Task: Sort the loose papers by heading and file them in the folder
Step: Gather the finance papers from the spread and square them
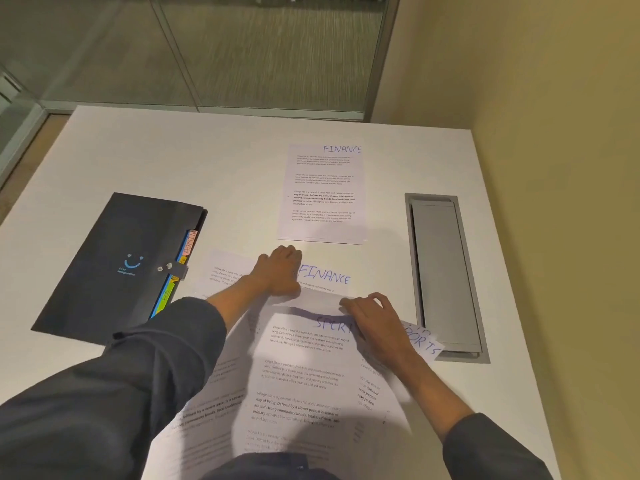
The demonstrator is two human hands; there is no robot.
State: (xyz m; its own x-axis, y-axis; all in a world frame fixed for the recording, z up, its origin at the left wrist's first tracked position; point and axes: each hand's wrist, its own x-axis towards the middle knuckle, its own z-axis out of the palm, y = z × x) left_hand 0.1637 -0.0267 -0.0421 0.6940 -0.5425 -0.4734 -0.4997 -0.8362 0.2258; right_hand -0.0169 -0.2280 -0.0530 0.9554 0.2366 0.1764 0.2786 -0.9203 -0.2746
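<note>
Nearest to us lies the unsorted heap of loose papers (298, 386), fanned and overlapping at the front edge of the white bench (138, 157), its top sheet headed SPORTS and another SPORTS sheet (423, 342) poking out askew on the right. Our right hand (372, 318) has its fingers curled at the top edge of a sheet, pinching it where the paper lifts and curls over. Just beyond it our left hand (281, 271) rests knuckles-up on the FINANCE sheet (325, 278), fingers bent and close together, seemingly pressing or sliding that sheet — whether it actually pinches the paper we cannot tell. To the left sits the dark folder (117, 265), closed with its strap fastened, coloured index tabs showing along its right edge; nothing we can see has gone into it. Further back, apart from the heap, one FINANCE page (323, 195) lies square and alone — the start of a sorted pile, we judge. A grey cable hatch (446, 275) is set into the bench on the right. By our reckoning the job is at an early stage: one heading has a pile begun, most sheets remain mixed, and all the filing is left.
</note>
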